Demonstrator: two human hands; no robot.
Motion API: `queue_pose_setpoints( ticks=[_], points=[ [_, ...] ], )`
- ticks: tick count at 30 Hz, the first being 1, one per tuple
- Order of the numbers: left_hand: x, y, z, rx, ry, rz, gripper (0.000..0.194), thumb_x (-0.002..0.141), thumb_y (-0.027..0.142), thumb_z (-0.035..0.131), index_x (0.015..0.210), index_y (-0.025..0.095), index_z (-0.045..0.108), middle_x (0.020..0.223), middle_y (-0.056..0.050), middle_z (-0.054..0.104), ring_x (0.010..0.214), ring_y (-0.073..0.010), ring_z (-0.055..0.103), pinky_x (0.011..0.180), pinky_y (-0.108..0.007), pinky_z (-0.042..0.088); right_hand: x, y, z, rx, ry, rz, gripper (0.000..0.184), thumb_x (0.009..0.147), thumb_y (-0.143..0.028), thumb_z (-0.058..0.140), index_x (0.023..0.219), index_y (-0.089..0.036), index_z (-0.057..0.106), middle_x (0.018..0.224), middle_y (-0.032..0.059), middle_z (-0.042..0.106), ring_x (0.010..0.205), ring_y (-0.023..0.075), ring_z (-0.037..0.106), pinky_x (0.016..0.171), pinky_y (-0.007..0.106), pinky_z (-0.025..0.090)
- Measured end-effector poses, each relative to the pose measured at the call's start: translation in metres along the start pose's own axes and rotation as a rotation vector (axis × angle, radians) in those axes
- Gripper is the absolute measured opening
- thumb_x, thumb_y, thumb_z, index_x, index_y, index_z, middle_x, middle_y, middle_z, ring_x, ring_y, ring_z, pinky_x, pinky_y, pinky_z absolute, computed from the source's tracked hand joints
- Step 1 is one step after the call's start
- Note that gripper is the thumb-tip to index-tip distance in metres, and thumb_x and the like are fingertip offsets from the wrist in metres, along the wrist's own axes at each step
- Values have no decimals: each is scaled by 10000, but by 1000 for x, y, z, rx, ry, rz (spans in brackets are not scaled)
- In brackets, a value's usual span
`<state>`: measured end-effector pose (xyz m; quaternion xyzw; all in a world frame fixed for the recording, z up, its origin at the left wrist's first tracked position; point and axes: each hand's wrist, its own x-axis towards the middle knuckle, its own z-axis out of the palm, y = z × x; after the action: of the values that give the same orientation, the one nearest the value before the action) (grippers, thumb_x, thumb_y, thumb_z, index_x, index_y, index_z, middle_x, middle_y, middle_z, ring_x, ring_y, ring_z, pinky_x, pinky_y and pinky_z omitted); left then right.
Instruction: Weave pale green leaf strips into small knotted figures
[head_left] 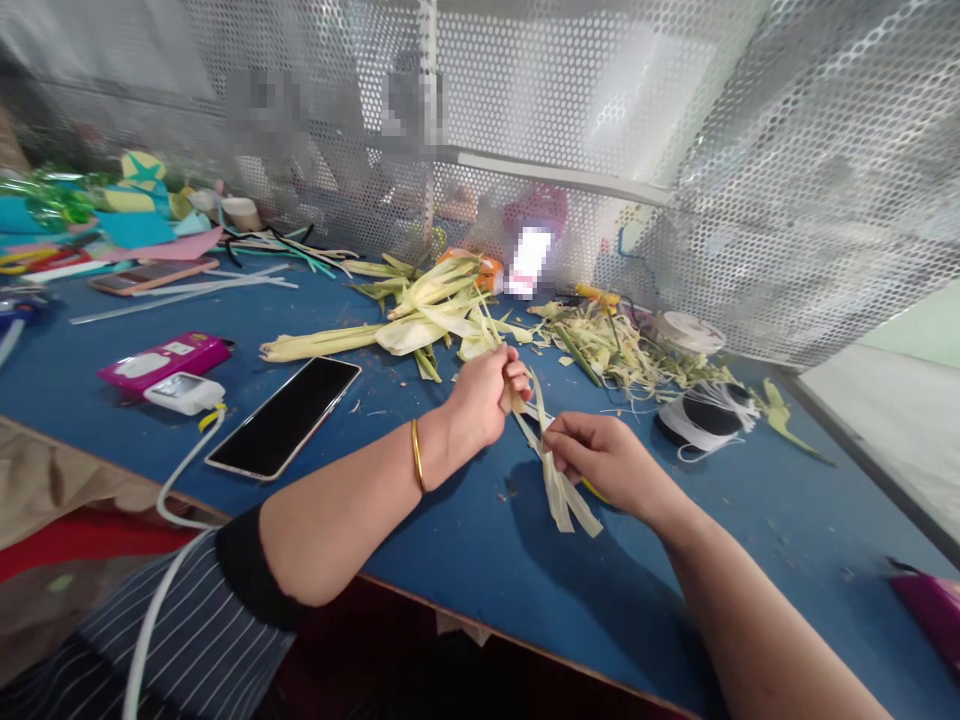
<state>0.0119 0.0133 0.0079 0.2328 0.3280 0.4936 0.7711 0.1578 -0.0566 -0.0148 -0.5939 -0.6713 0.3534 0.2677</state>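
Pale strips of corn husk (559, 492) hang between my two hands above the blue table. My left hand (486, 395), with a gold bangle at the wrist, is closed around the upper part of the strips. Lower down, my right hand (592, 455) pinches the same strips between thumb and fingers, and their loose ends dangle below it. Under the right hand a bit of a yellow-edged object (596, 490) shows; its kind is mostly hidden. Whole corn husks (420, 320) lie in a bunch just beyond my left hand.
A pile of husk scraps (619, 345) lies at the back right, beside a black-and-white spool of string (705, 415). A phone (285, 418), a magenta pack (165, 362) and a white cabled device (185, 393) lie at left. A perforated metal screen (570, 100) bounds the back.
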Motion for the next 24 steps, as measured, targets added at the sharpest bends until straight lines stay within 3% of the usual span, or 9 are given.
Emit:
queue_pose_setpoints(
  ticks=[3,5,10,13,15,20,24],
  points=[
    [3,4,-1,94,73,-5,283,985,154,388,708,178,444,497,101,275,359,-34,237,399,-171,195,0,0,-4,-430,120,53,257,843,-411,567,666,-228,605,588,-4,592,550,151,477,530,276,282],
    [2,1,-1,151,77,-49,297,992,190,401,700,175,447,490,104,262,355,-31,203,392,-177,144,1,-1,-1,-592,146,123,231,831,-406,584,688,-232,630,632,16,636,583,169,503,532,280,262],
    [-2,-11,-2,248,1,-97,286,955,206,517,679,164,457,500,109,252,371,-21,190,398,-184,119,5,1,10,-607,184,207,147,790,-267,570,672,-223,643,645,31,652,584,171,522,517,278,255],
    [-1,-14,-4,276,-31,-108,223,958,183,490,741,146,529,504,106,262,373,-24,207,400,-181,129,8,10,7,-422,208,183,176,773,-266,573,610,-217,618,562,2,584,540,149,476,514,270,267],
    [0,-15,-6,286,-27,-112,220,961,174,463,763,142,553,511,89,323,373,-28,259,398,-179,169,9,15,2,-182,240,168,228,762,-343,606,576,-212,591,510,-22,509,498,127,414,497,261,264],
    [0,-23,-8,366,7,-154,271,961,154,417,747,132,582,638,-22,600,506,-87,555,522,-219,455,9,8,-5,540,309,125,342,673,-493,738,597,-195,589,491,-49,439,446,86,327,447,245,240],
    [-5,-30,-5,355,-126,-299,247,940,133,443,744,119,593,643,-60,643,529,-121,607,560,-253,508,7,-2,-1,626,434,47,319,647,-465,783,629,-188,627,497,-56,454,455,79,334,447,239,271]
  ],
)
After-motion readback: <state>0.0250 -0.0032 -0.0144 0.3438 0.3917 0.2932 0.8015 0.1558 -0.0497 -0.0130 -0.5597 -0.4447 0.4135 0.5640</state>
